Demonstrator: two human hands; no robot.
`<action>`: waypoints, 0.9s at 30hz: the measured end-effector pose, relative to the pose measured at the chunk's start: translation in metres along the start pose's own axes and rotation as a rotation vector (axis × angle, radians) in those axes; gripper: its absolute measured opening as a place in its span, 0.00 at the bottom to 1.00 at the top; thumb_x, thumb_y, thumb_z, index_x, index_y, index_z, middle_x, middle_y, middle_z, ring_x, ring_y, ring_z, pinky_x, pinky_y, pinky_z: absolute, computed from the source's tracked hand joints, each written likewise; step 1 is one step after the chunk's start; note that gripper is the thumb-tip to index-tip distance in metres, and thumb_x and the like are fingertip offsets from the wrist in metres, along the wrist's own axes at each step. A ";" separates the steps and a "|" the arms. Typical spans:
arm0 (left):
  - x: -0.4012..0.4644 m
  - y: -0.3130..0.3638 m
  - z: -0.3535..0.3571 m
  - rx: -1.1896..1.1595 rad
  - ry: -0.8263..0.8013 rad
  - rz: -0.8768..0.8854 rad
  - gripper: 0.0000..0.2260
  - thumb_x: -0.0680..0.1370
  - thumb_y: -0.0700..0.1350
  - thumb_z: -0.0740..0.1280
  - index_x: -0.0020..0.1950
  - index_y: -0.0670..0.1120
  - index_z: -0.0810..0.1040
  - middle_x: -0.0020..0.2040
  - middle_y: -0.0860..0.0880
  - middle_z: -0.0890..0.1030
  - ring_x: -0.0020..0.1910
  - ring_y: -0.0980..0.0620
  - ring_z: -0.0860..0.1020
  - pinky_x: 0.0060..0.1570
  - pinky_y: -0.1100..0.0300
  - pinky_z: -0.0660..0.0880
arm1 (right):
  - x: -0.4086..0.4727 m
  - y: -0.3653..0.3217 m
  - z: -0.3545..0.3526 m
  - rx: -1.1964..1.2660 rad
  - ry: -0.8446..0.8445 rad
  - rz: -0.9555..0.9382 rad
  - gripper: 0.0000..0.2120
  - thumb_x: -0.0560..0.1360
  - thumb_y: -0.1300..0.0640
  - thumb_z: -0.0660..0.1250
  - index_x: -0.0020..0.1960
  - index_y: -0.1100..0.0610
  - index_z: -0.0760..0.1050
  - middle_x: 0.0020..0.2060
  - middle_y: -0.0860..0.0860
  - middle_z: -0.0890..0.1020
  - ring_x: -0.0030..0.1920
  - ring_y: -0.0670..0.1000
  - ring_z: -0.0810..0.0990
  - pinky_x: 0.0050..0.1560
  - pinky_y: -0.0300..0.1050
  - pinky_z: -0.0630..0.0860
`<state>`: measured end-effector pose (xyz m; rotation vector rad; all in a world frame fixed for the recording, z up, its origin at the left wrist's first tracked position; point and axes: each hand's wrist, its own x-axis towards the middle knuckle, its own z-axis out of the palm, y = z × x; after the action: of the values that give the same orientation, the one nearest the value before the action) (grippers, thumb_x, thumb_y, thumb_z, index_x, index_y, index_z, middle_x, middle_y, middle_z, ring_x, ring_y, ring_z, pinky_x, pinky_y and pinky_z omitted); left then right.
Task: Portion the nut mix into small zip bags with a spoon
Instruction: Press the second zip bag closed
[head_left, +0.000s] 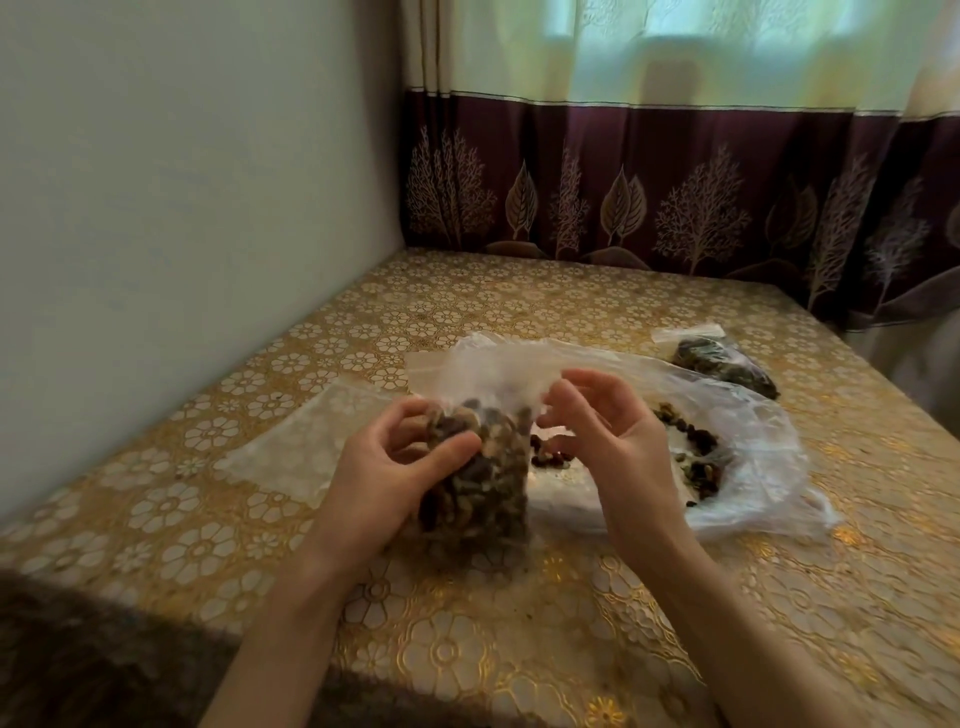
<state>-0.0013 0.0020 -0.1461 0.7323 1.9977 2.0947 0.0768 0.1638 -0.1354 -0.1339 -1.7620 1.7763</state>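
Small zip bag (480, 478), nut-filled, stood upright near the tabletop (571, 623) front edge; gripped by left hand (395, 478), its top pinched by right hand (613, 441). Bag mouth blurred. Large plastic bag (737, 467) partly hidden behind the right hand.

I take the filled zip bag (475, 475) as my landmark; it stands upright at the table's (519, 649) middle, gripped on its left flank by the left hand (387, 467); right of it the right hand (608, 441) and the big loose plastic bag (727, 467) block the way; beyond that lies a sealed small bag (722, 358); left of it an empty flat bag (306, 447) lies low; I see bare cloth before and behind it.
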 end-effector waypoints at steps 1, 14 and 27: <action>0.001 -0.001 0.001 -0.028 0.070 0.004 0.24 0.56 0.59 0.73 0.49 0.54 0.76 0.46 0.54 0.83 0.44 0.60 0.81 0.37 0.65 0.78 | -0.002 0.000 0.002 -0.067 -0.017 -0.040 0.21 0.64 0.42 0.69 0.51 0.53 0.76 0.44 0.50 0.82 0.44 0.48 0.82 0.41 0.39 0.78; -0.001 -0.003 0.005 -0.082 0.019 0.245 0.12 0.76 0.52 0.63 0.57 0.54 0.79 0.52 0.50 0.82 0.52 0.51 0.81 0.47 0.60 0.78 | -0.017 0.007 0.019 -0.503 -0.074 -0.252 0.35 0.68 0.53 0.75 0.71 0.47 0.62 0.58 0.37 0.72 0.60 0.39 0.71 0.62 0.34 0.70; 0.006 -0.019 0.009 1.053 0.240 0.055 0.26 0.77 0.41 0.58 0.75 0.50 0.56 0.73 0.46 0.64 0.72 0.46 0.60 0.70 0.43 0.57 | 0.035 -0.029 -0.123 -0.713 0.620 -0.154 0.32 0.72 0.58 0.70 0.73 0.58 0.62 0.63 0.58 0.69 0.56 0.48 0.67 0.53 0.35 0.63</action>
<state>-0.0065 0.0151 -0.1635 0.6482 3.2217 1.0279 0.1185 0.2848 -0.1085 -0.7316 -1.7689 0.7949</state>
